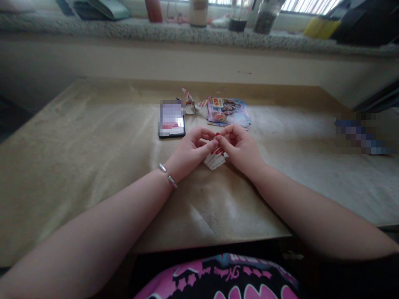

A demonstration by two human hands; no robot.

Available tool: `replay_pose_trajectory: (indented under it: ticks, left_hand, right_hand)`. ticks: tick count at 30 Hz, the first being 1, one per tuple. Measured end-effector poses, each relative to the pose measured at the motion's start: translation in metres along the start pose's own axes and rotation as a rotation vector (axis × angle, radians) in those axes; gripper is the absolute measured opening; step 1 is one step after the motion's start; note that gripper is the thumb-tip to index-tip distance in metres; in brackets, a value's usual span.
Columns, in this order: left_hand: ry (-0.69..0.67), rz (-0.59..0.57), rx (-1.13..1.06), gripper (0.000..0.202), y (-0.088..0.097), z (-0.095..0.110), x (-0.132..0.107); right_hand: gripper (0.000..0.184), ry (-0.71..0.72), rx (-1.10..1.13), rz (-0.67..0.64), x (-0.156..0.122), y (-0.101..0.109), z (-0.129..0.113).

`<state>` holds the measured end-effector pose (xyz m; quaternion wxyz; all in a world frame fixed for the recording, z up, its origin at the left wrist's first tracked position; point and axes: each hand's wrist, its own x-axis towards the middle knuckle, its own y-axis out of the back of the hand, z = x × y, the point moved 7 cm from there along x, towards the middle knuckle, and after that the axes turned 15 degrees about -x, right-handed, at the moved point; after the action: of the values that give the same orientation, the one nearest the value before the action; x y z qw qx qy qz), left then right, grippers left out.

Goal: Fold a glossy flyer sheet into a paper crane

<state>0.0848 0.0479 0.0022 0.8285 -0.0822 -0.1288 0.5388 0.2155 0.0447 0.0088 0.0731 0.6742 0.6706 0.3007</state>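
Both hands are closed in a fingertip pinch on the pack (215, 160). Left hand (190, 151) and right hand (240, 149) meet at its top edge, and the rest of the pack hangs below the grip, close over the table (93, 166). Contact area is tiny, so the risk IMO is an uneven pull: pack rips crooked, or slips out one side and drops by the wrists. Can't see what's inside. Phone (171, 118) sits just beyond-left of grip, card stack (229, 112) beyond-right, wrapper scrap (190, 101) btwn them. A fwd jerk when the pack gives could scatter the stack or shove the phone. Pinch pts are partly hidden by fingers.
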Motion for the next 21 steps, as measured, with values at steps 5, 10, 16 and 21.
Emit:
replay_pose_trajectory:
  ticks: [5,10,16,21]
  left_hand:
    - [0.028,0.02,0.039,0.031,0.003,-0.005,0.002]
    - [0.044,0.086,0.102,0.03,0.011,-0.006,0.004]
    - [0.035,0.05,0.091,0.032,0.012,-0.007,0.006]
    - [0.006,0.019,0.212,0.035,0.011,-0.006,0.007]
  right_hand:
    - [0.024,-0.041,0.051,-0.035,0.004,-0.002,0.006]
    - [0.025,-0.031,0.072,-0.099,0.004,-0.009,0.006]
    - [0.031,-0.041,0.093,-0.18,0.004,-0.015,0.012]
    - [0.032,-0.013,0.003,-0.187,0.008,-0.014,0.016]
